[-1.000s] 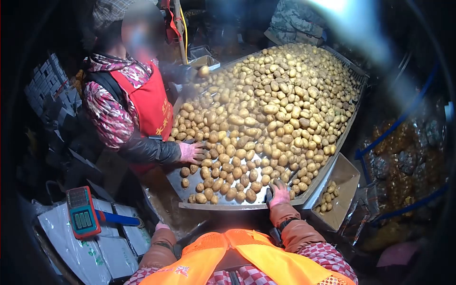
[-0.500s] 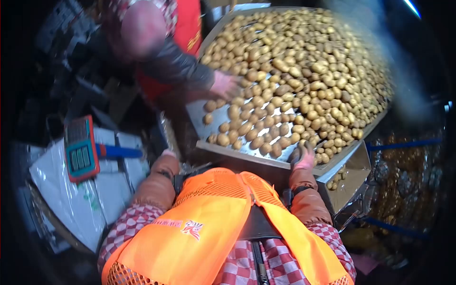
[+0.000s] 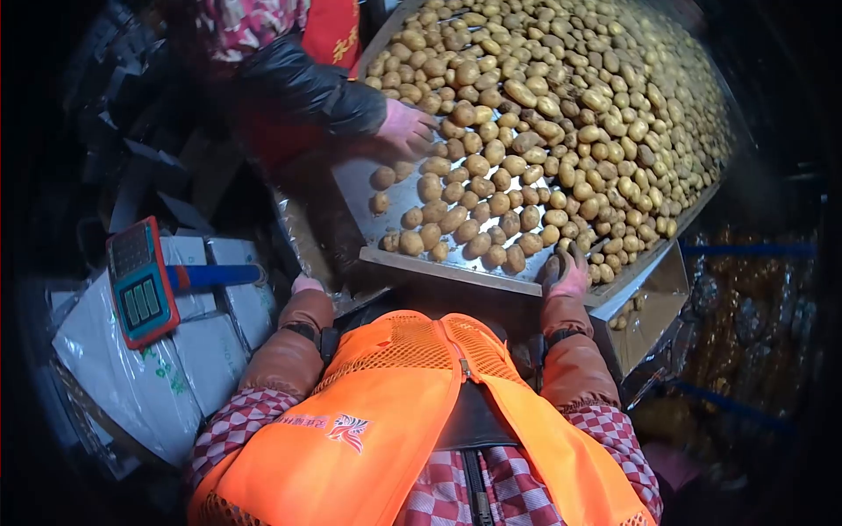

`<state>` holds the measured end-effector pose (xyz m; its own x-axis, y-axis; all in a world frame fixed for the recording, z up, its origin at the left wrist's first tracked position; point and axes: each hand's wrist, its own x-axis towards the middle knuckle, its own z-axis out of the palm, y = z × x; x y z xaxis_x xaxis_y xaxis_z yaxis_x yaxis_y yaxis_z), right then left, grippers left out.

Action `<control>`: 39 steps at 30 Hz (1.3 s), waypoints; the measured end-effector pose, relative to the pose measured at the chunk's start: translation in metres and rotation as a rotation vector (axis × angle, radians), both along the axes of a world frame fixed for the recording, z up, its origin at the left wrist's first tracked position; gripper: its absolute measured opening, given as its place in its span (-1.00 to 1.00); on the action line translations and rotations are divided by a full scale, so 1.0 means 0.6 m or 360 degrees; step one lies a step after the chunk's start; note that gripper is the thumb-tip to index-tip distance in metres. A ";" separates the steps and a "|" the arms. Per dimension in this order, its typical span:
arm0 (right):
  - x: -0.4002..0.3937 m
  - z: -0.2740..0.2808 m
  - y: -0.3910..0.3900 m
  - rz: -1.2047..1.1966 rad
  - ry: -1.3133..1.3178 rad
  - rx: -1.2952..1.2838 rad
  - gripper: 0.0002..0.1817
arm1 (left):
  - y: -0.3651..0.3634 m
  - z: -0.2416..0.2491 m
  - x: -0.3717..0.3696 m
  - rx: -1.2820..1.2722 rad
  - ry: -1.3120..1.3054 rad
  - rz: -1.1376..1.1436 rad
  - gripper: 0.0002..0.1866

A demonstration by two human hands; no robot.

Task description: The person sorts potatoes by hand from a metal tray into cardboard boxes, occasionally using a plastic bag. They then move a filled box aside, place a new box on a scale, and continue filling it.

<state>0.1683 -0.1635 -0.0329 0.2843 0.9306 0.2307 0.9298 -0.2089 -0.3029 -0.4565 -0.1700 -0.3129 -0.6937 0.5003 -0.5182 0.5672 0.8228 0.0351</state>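
Observation:
Many potatoes lie heaped on a metal sorting table, with looser ones near its front left corner. My right hand, in a pink and dark glove, rests at the table's front edge beside the nearest potatoes; its fingers are apart and hold nothing. My left hand, in a pink glove, is low on the left by the edge of an open box; its fingers are mostly hidden. Across the corner, a co-worker's pink-gloved hand touches potatoes at the table's left side.
A red and blue scale display stands at the left over white wrapped cartons. Below the table's right edge is a cardboard box with some potatoes inside. Blue bars cross stacked bags at the far right.
The view has shifted slightly. The co-worker has leaned back out of view at the head, and their hand has moved a little up and left. My hands have barely moved.

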 end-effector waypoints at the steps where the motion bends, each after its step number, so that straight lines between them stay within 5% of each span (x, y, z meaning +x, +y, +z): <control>1: 0.000 0.000 0.001 0.0009 -0.0003 0.0017 -0.68 | -0.005 0.010 0.006 0.0071 -0.0004 0.0068 -0.73; 4: 0.008 -0.008 0.000 0.0010 -0.0015 0.0042 -0.68 | -0.013 0.064 0.031 0.0477 -0.0010 0.0101 -0.65; 10: 0.013 -0.013 0.000 0.0031 -0.0014 0.0095 -0.69 | 0.041 0.135 0.038 0.0139 -0.0122 -0.0040 -0.54; 15: 0.010 -0.005 0.003 0.0019 0.0008 0.0113 -0.69 | 0.079 0.281 0.132 0.0184 0.0280 -0.0171 -0.54; 18: 0.012 -0.004 0.002 0.0012 0.0014 0.0125 -0.69 | 0.116 0.336 0.156 0.0934 0.0525 -0.0765 -0.52; 22: 0.012 -0.004 0.004 -0.0013 0.0024 0.0112 -0.70 | 0.214 0.421 0.290 0.1650 -0.0463 -0.1486 -0.49; 24: 0.015 -0.010 0.004 -0.0031 0.0046 0.0096 -0.70 | 0.235 0.433 0.372 0.1620 -0.0974 -0.1679 -0.59; 26: 0.011 -0.008 0.004 -0.0055 0.0082 0.0096 -0.71 | 0.265 0.452 0.465 0.1480 -0.1067 -0.2183 -0.53; 28: 0.016 -0.012 0.003 -0.0041 0.0072 0.0108 -0.71 | 0.271 0.456 0.543 0.1295 -0.0617 -0.2577 -0.45; 31: 0.013 -0.013 0.002 -0.0083 0.0119 0.0114 -0.69 | 0.292 0.475 0.569 0.1367 -0.0304 -0.2640 -0.44; 34: 0.007 -0.023 -0.006 -0.0177 0.0097 0.0138 -0.68 | 0.312 0.423 0.505 0.1329 -0.0388 -0.2416 -0.38; 39: -0.004 -0.007 0.001 -0.0238 0.0148 0.0121 -0.67 | 0.277 0.413 0.468 0.1237 0.0067 -0.2074 -0.42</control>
